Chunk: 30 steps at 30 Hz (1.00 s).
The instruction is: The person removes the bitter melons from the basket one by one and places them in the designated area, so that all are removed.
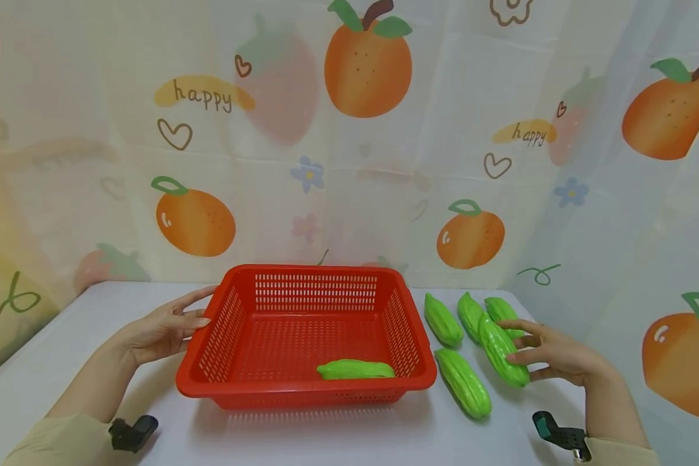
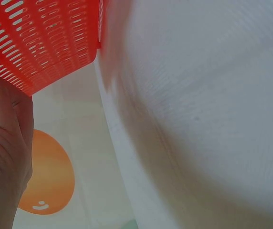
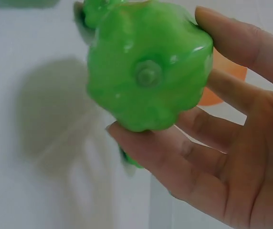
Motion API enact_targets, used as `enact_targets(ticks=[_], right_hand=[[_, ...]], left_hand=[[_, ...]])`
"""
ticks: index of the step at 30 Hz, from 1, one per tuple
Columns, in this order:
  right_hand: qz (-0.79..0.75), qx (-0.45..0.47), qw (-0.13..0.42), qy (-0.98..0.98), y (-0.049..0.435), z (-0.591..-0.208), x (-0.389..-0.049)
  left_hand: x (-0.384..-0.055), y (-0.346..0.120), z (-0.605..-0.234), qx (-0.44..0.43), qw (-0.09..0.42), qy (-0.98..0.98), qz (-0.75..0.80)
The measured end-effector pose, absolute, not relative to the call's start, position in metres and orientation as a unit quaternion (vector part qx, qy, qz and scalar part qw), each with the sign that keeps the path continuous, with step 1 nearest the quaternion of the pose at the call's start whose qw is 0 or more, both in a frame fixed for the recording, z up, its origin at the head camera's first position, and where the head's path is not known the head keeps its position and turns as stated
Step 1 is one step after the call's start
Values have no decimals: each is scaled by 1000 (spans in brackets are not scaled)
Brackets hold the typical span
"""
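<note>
A red plastic basket (image 1: 305,387) with slotted walls stands on the white table, one glossy green ridged gourd (image 1: 356,369) lying inside near its front right. My left hand (image 1: 162,330) grips the basket's left rim; in the left wrist view the slotted wall (image 2: 46,43) hides part of the fingers. To the right of the basket, my right hand (image 1: 559,353) holds another green gourd (image 1: 501,353) between thumb and fingers. The right wrist view shows this gourd (image 3: 148,71) end-on, its small round stub facing the camera, raised over the tabletop.
More green gourds lie right of the basket: one at the front (image 1: 465,383), one by the basket's back corner (image 1: 443,320), and two partly hidden behind the held one (image 1: 470,314). A fruit-printed curtain (image 1: 349,194) hangs along the back edge of the table (image 1: 151,446).
</note>
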State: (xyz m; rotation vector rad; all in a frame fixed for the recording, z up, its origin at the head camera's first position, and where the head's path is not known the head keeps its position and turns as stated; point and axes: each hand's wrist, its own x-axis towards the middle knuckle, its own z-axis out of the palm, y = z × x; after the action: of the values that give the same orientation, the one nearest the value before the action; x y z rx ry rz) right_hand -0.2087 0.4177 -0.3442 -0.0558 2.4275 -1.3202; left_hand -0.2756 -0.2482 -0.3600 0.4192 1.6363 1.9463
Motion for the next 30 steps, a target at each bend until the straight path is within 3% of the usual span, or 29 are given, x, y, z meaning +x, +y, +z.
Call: enact_targets(ticks=[12,30], right_hand=[[-466,-39,232,853,420,-353,-208],[-465,-18,236,853,419,-359,-208]], left_hand=[[-274,-247,-359,153,276,610,727],[-273,-247,-359,157,272,611,727]])
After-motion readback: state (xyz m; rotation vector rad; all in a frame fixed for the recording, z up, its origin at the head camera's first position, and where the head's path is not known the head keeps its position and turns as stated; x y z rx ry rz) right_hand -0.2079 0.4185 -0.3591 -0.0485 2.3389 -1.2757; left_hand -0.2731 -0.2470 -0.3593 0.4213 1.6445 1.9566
